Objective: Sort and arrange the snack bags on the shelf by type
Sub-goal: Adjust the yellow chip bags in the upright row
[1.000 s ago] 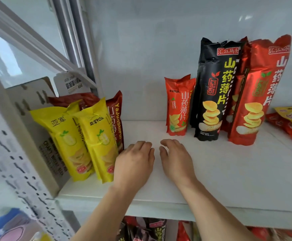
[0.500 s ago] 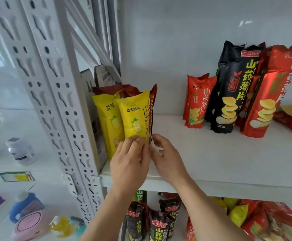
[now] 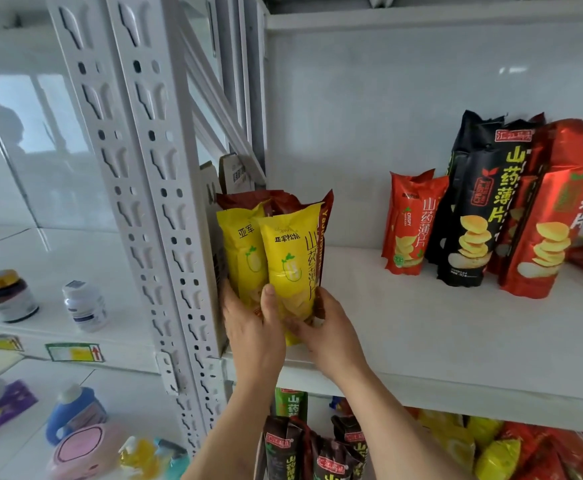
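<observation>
Both hands, left hand (image 3: 253, 336) and right hand (image 3: 328, 336), gripped the 2 yellow bags (image 3: 283, 258), squaring that group; next, I judged, came the mixed bags (image 3: 470, 209) to their right.

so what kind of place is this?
Probably a small shop or stockroom mock-up: white slotted metal racking, snack bags stocked on the shelf, bottles on the next unit. Both hands, left and right, grip the yellow bags.
</observation>
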{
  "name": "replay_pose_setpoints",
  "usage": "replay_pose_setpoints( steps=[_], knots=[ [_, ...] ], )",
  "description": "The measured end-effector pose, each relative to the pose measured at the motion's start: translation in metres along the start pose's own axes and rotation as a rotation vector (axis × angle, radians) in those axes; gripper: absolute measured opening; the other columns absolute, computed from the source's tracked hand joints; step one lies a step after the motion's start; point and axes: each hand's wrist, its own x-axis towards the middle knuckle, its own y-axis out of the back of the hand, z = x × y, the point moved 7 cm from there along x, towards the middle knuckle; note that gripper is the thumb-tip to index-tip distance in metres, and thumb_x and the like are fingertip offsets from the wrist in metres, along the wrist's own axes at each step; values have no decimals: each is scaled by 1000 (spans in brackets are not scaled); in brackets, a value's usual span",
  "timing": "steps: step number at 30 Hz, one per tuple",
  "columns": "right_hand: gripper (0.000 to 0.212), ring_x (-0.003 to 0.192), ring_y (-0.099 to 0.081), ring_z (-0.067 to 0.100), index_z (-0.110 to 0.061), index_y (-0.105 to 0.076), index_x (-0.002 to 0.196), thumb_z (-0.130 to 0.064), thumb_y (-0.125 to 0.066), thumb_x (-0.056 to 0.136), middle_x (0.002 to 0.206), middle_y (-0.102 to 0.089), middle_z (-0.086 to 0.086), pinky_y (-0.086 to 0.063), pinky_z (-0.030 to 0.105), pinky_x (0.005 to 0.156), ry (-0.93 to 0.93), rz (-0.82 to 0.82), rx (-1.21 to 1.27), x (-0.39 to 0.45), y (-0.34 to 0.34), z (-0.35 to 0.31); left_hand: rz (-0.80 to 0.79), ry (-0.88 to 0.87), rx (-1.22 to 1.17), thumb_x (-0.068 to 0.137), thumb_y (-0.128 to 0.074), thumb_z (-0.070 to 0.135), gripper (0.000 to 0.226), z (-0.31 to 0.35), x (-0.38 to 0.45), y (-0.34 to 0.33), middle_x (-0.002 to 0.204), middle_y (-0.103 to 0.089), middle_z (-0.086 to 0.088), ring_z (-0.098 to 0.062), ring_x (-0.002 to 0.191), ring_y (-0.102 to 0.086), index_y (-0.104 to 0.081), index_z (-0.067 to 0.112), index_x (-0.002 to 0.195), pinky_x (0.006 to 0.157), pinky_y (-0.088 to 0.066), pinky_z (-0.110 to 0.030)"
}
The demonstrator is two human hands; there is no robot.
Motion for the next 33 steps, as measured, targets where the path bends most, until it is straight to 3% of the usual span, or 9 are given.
replay_pose_setpoints(
  steps=[4,8,12,18,22,26,29,33],
  knots=[
    [66,110,-61,3,-45,-49,134,-58,-75,74,125,-61,-14,-53,36,97,-7,-9,-50,4,-1,10,-2,76,-89,88,-27,78,94,-16,15,-3,167,-22,-3,-21,154,-19,-12,22,162,125,-19,-42],
    [66,115,-59,5,-39,-46,141,-49,-74,82,130,-59,-12,-49,27,97,2,-25,-75,6,-1,16,-8,147,-158,76,-24,96,102,-30,35,-6,157,-44,-4,-30,144,-41,-28,32,156,115,-36,-54],
    [65,113,-58,-1,-36,-46,142,-43,-75,84,132,-58,-12,-46,16,91,-11,-68,-42,6,-1,16,-35,139,-188,68,-25,101,107,-19,45,-6,156,-46,-1,-30,143,-42,-27,39,155,116,-36,-53],
    [60,103,-60,-9,-38,-50,132,-34,-80,81,124,-64,-15,-46,6,81,-55,-99,13,-8,15,13,-65,59,-312,80,-41,85,87,-4,29,-2,141,-58,9,-16,133,-51,-44,29,148,114,-40,-43],
    [64,104,-63,-3,-37,-52,133,-38,-82,76,117,-68,-17,-50,18,91,-80,-69,-17,-21,41,20,-108,84,-351,87,-41,68,48,7,10,-11,108,-54,33,12,99,-53,-49,39,125,90,-39,-22],
    [67,102,-66,1,-37,-55,128,-42,-83,67,112,-71,-14,-53,22,90,-122,-2,7,-36,78,30,-205,88,-356,86,-43,68,40,14,-10,-39,105,-54,35,19,97,-50,-47,46,119,81,-40,-16],
    [69,101,-68,4,-35,-56,128,-41,-84,64,111,-72,-12,-55,25,89,-157,61,23,-44,110,36,-290,86,-331,89,-42,69,35,23,-22,-68,107,-58,33,16,100,-53,-50,50,117,83,-42,-20],
    [66,100,-67,1,-33,-55,131,-29,-86,73,112,-71,-13,-55,28,92,-169,145,-18,-47,148,45,-382,99,-323,88,-39,71,69,36,-34,-109,121,-61,11,-11,112,-58,-49,27,141,92,-44,-31]
  ],
)
